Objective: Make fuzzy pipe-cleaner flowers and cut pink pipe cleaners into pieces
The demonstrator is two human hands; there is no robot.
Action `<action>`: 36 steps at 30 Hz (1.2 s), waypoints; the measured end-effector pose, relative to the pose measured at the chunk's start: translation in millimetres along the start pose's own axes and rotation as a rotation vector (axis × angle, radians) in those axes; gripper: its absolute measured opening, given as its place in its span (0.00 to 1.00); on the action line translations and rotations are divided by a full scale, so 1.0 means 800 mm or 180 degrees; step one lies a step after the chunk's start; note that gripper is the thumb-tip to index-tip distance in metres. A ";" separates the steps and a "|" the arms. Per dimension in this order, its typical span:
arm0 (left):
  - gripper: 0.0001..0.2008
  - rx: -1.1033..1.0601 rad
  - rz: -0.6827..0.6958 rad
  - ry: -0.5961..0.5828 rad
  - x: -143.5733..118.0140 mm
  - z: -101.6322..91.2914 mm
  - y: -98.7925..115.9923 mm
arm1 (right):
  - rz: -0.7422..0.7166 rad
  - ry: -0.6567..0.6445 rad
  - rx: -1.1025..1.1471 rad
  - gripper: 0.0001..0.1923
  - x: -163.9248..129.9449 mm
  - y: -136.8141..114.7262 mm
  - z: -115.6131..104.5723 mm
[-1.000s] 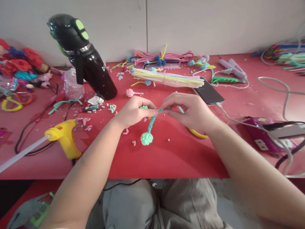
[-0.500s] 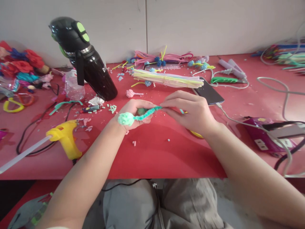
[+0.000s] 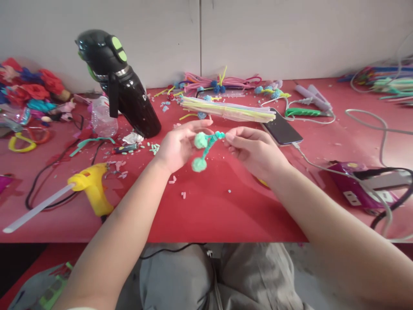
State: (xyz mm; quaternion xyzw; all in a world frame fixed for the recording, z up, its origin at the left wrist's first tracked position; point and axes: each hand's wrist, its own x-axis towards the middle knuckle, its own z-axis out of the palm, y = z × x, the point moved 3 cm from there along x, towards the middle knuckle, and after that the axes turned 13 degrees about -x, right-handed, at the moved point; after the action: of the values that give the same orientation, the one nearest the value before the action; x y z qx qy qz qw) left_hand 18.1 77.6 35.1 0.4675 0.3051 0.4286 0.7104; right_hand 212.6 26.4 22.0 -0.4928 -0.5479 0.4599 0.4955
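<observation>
Between both hands, above the red table (image 3: 226, 206), hangs a twisted teal pipe cleaner piece (image 3: 206, 148) with two pale green pompom ends. My right hand (image 3: 254, 150) pinches its upper end between thumb and forefinger. My left hand (image 3: 179, 146) is palm up with its fingers spread, and the upper pompom touches its fingertips. The lower pompom dangles just above the table.
A black handheld vacuum (image 3: 124, 88) stands at the back left, a yellow glue gun (image 3: 92, 187) with a white stick lies front left. Bundled pipe cleaners (image 3: 226, 110), a phone (image 3: 284, 129) on a cable and a purple power strip (image 3: 364, 187) lie to the right. Small scraps litter the table.
Both hands have lifted the piece off the table. My left hand has opened out from its grip. The piece swung from lying sideways to hanging down from my right fingers.
</observation>
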 end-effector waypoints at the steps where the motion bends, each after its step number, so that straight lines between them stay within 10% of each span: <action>1: 0.23 0.0016 0.0087 -0.0055 0.000 0.000 -0.001 | 0.0116 -0.0093 0.0142 0.16 0.002 0.003 0.001; 15: 0.16 -0.0370 -0.0346 -0.0134 0.001 -0.006 -0.008 | 0.0507 -0.0015 0.0787 0.10 0.004 0.005 -0.001; 36: 0.20 -0.0143 0.0258 -0.0210 0.010 0.001 -0.029 | 0.0506 -0.0342 0.0521 0.21 -0.010 0.012 0.033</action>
State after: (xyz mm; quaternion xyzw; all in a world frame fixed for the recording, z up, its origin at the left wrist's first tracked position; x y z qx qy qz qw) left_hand 29.6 79.7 13.8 0.4772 0.2526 0.4481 0.7125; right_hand 187.6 18.5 9.8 -0.4673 -0.4934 0.5666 0.4660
